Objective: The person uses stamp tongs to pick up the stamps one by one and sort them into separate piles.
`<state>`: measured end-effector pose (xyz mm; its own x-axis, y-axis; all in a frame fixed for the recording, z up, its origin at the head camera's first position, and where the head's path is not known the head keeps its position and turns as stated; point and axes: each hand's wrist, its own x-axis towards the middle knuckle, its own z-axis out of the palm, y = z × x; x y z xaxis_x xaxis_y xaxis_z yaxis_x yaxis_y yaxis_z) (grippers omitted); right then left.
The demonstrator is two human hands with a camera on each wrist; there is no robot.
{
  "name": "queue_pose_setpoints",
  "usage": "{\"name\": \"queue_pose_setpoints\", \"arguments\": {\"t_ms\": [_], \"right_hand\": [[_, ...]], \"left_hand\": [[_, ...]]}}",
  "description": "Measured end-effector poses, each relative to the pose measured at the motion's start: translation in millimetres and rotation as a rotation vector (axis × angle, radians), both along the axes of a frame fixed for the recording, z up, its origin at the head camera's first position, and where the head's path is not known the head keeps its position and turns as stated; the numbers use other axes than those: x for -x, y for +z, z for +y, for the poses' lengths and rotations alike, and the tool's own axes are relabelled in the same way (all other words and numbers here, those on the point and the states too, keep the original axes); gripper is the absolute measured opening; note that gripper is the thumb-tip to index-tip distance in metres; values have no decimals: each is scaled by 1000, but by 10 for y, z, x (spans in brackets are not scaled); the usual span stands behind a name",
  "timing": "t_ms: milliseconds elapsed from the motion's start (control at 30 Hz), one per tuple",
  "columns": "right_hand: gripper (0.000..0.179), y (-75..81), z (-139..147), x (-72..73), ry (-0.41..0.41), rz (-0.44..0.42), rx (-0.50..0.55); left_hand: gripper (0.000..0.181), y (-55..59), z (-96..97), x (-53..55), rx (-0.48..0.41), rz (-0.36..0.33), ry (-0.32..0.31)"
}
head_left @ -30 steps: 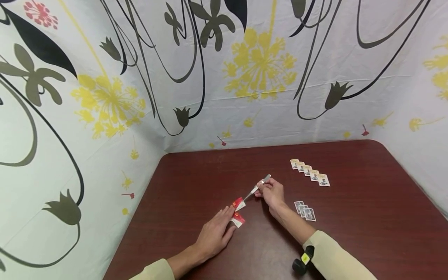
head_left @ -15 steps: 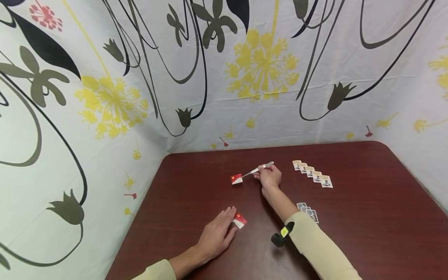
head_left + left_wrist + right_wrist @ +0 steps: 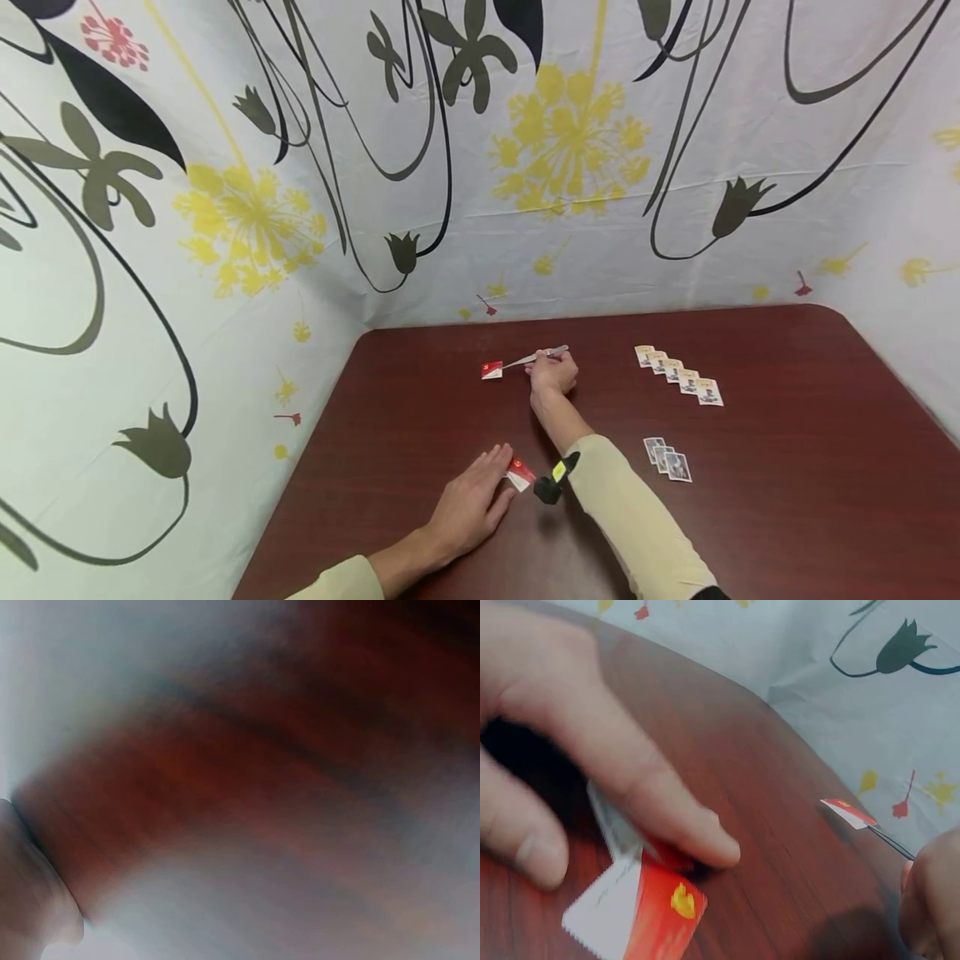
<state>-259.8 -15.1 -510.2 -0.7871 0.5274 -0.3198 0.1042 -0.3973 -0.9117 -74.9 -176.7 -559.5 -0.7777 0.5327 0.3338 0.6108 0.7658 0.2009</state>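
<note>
My right hand (image 3: 553,373) pinches a pair of tweezers (image 3: 519,362) over the far part of the table. At their tips is a red-and-white postage stamp (image 3: 491,370), which looks raised off the wood in the right wrist view. Nearer, my left hand (image 3: 467,507) rests on the table with its fingers extended over another red-and-white stamp (image 3: 520,474). The right wrist view shows this stamp's toothed edge and yellow emblem (image 3: 682,901); a further pale stamp (image 3: 613,825) lies partly hidden under the fingers. The left wrist view is mostly blur.
On the right, several cream stamps (image 3: 687,382) overlap in a slanting row. A smaller row of grey stamps (image 3: 678,467) lies nearer. The dark red table (image 3: 780,433) meets a patterned cloth wall (image 3: 450,283). A black wrist camera (image 3: 551,487) sits on my right arm.
My right hand has carried one red-and-white stamp with the tweezers from beside my left fingers to the far part of the table. My left hand has stayed in place.
</note>
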Motion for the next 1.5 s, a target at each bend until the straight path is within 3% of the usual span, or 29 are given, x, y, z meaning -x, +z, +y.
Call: {"name": "queue_pose_setpoints", "arguments": {"t_ms": [233, 367, 500, 767, 933, 1133, 1367, 1500], "right_hand": [[6, -18, -91, 105, -19, -78, 16], [6, -56, -109, 165, -23, -53, 70], [9, -98, -122, 214, -8, -50, 58], [18, -128, -11, 175, 34, -21, 71], [15, -106, 103, 75, 72, 1, 15], [18, -7, 277, -105, 177, 115, -69], [16, 46, 496, -480, 418, 165, -127], [15, 1, 613, -724, 493, 158, -153]], "left_hand": [[59, 10, 20, -2, -16, 0, -10], [59, 21, 17, -2, -29, 3, -13], [59, 17, 4, 4, -28, 20, -14], [59, 19, 16, 0, -39, 26, -20], [59, 8, 9, -4, -35, 25, -16], [59, -11, 2, 4, -34, 38, -13], [59, -2, 1, -1, -31, 42, -11], [59, 6, 4, -8, -40, 45, -16]]}}
